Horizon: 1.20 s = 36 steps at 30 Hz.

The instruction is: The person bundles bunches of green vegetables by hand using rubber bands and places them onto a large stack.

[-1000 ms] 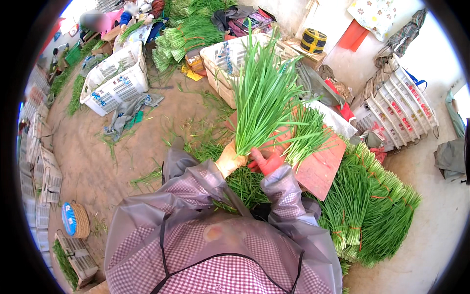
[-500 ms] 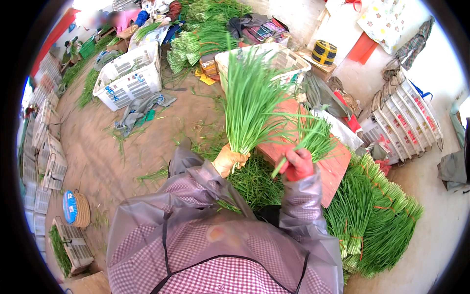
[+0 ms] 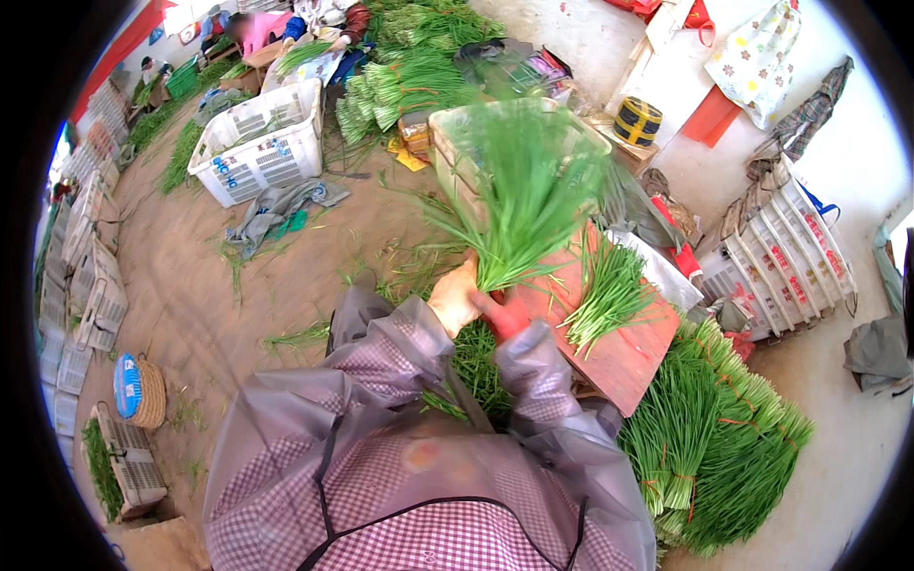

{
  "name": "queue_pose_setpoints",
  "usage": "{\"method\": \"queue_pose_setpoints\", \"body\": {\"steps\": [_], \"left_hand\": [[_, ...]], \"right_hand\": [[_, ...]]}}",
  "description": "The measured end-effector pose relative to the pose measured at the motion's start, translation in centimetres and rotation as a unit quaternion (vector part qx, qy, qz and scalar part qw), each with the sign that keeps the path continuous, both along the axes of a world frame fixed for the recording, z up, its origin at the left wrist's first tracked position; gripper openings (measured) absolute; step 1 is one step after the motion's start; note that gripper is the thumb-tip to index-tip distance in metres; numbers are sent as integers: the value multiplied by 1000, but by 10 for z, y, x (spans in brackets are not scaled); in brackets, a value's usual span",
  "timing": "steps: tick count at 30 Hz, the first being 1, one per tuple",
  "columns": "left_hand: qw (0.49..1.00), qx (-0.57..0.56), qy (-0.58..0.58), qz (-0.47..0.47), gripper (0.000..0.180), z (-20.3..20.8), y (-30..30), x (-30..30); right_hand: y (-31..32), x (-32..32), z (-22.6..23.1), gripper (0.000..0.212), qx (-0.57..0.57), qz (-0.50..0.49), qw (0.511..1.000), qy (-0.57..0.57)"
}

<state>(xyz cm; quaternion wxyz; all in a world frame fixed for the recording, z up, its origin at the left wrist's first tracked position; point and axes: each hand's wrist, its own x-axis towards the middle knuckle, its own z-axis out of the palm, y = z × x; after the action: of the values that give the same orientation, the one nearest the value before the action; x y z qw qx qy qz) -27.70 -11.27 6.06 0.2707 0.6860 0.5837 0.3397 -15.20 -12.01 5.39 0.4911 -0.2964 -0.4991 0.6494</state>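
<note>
A large bunch of green chives (image 3: 524,224) stands fanned out before me, its leaf tips smeared by motion. My left hand (image 3: 453,297) is closed round its pale lower stalks. My right hand (image 3: 503,314), reddish like a glove, meets the left at the base of the bunch with its fingers closed there; part of its grip is hidden. A smaller heap of loose chives (image 3: 609,295) lies on the red board (image 3: 633,366) just right of my hands.
Tied chive bundles (image 3: 719,428) are stacked at my right. White plastic crates (image 3: 262,143) stand ahead and line the left wall; another crate (image 3: 457,157) is behind the bunch. Chive scraps (image 3: 476,366) lie below my hands. A person (image 3: 262,33) sits far left.
My right hand has laid its small handful of chives on the red board and moved left to the big bunch. The bunch has shifted right and fanned wider.
</note>
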Motion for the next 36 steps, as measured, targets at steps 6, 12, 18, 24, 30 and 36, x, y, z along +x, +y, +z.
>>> {"method": "queue_pose_setpoints", "body": {"steps": [6,12,18,24,30,36], "left_hand": [[969,25,246,0,58,49,-16,8],[921,82,382,-13,55,46,-22,24],[918,106,382,-10,60,50,-31,33],[955,96,281,-6,77,56,-34,34],[963,79,-55,-252,121,84,6,28],[926,116,-220,-284,101,148,48,48]], "right_hand": [[22,-16,-15,45,-309,28,903,298],[12,1,12,38,-425,58,815,390],[20,28,3,42,-313,-45,860,401],[23,35,36,42,-171,-109,894,400],[41,60,70,51,159,-177,960,145],[72,87,115,55,228,-170,957,-47]]}}
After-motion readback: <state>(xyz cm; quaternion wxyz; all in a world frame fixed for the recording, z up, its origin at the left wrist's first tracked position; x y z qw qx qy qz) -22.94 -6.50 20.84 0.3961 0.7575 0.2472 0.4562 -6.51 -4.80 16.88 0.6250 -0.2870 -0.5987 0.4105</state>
